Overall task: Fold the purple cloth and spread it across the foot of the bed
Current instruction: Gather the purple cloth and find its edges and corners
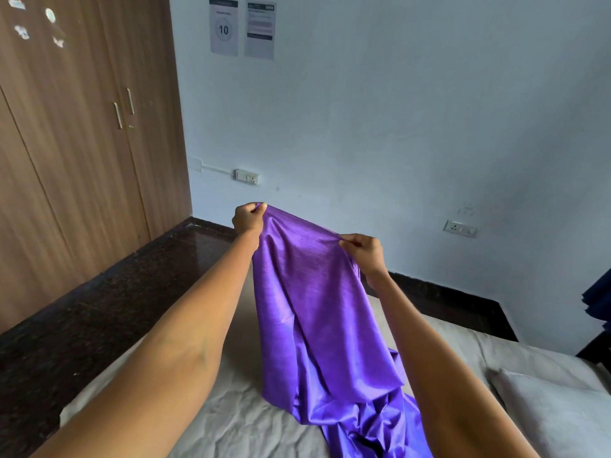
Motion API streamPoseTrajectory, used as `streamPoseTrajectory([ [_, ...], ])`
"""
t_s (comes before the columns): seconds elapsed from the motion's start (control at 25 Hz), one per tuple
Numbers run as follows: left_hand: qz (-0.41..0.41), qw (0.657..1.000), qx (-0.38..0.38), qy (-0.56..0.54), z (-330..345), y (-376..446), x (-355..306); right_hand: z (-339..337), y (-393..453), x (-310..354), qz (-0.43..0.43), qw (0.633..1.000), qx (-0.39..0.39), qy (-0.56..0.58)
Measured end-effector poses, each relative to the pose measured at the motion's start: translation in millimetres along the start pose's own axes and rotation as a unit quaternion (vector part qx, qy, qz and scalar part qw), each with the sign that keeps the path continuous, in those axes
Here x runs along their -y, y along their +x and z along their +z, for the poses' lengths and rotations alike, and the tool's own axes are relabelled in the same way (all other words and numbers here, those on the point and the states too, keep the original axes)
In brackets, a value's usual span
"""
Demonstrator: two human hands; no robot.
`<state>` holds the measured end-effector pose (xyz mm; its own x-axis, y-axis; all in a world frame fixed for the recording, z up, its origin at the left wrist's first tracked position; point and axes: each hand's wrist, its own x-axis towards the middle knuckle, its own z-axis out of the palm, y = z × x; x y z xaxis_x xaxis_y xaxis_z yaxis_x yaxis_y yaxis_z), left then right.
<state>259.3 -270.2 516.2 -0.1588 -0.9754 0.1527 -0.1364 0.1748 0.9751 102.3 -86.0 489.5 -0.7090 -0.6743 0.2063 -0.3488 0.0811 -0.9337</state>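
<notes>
Bed (211, 421) with wrinkled grey sheet, grey pillow (558, 411) at right. Purple cloth (317, 309) held up over the bed, lower end bunched on the sheet. Left hand (246, 219) grip pinches one top corner, right hand (363, 252) grip pinches the other

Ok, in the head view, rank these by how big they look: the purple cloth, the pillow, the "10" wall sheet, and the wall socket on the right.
1. purple cloth
2. pillow, though it is cut off by the frame edge and close to the camera
3. "10" sheet
4. wall socket
</notes>
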Motion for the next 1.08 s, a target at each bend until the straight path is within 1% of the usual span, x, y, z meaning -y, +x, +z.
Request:
streamPoseTrajectory([
  [0.08,-0.030,0.999,-0.031,0.004,0,-1,2,-1,-2,7,0.011,0.995,0.042,0.085],
  [0.12,-0.036,0.998,-0.039,0.025,1,-2,3,-1,-2,9,0.023,0.991,0.057,0.118],
  [0.2,-0.025,0.996,-0.040,0.077,5,-5,8,0,-2,10,0.050,0.985,0.045,0.159],
  [0.24,0.008,0.994,-0.026,0.105,8,-9,7,1,-1,11,0.061,0.984,0.023,0.163],
  [0.28,0.053,0.991,0.007,0.125,11,-15,3,2,0,13,0.065,0.987,0.001,0.148],
  [0.32,0.096,0.985,0.061,0.127,15,-19,-3,6,1,15,0.062,0.990,-0.009,0.125],
  [0.4,0.141,0.962,0.217,0.088,24,-29,-15,13,4,22,0.044,0.996,-0.006,0.079],
  [0.44,0.147,0.939,0.300,0.078,28,-36,-22,15,5,25,0.032,0.997,-0.001,0.064],
  [0.48,0.144,0.915,0.366,0.089,32,-41,-27,17,6,28,0.021,0.998,0.005,0.055],
  [0.52,0.136,0.893,0.413,0.116,35,-45,-30,18,6,31,0.014,0.998,0.017,0.051],
  [0.6,0.140,0.852,0.468,0.187,42,-47,-30,16,5,36,-0.001,0.998,0.045,0.044],
  [0.64,0.145,0.842,0.473,0.215,46,-48,-28,14,4,36,-0.007,0.997,0.055,0.048],
  [0.68,0.157,0.843,0.462,0.224,49,-48,-26,11,2,36,-0.014,0.996,0.063,0.060],
  [0.8,0.200,0.872,0.399,0.200,54,-41,-26,-2,-2,32,-0.020,0.994,0.077,0.078],
  [0.88,0.229,0.891,0.360,0.155,54,-36,-36,-5,-2,26,-0.003,0.994,0.088,0.061],
  [0.92,0.242,0.901,0.337,0.124,53,-34,-45,-6,-2,22,-0.004,0.995,0.095,0.022],
  [0.96,0.254,0.910,0.316,0.087,52,-34,-57,-7,0,17,-0.015,0.994,0.092,-0.050],
  [1.0,0.266,0.917,0.295,0.049,49,-34,-69,-8,-1,14,-0.033,0.986,0.090,-0.138],
  [1.08,0.267,0.934,0.236,-0.023,40,-31,-90,-11,-2,0,-0.030,0.945,0.120,-0.302],
])
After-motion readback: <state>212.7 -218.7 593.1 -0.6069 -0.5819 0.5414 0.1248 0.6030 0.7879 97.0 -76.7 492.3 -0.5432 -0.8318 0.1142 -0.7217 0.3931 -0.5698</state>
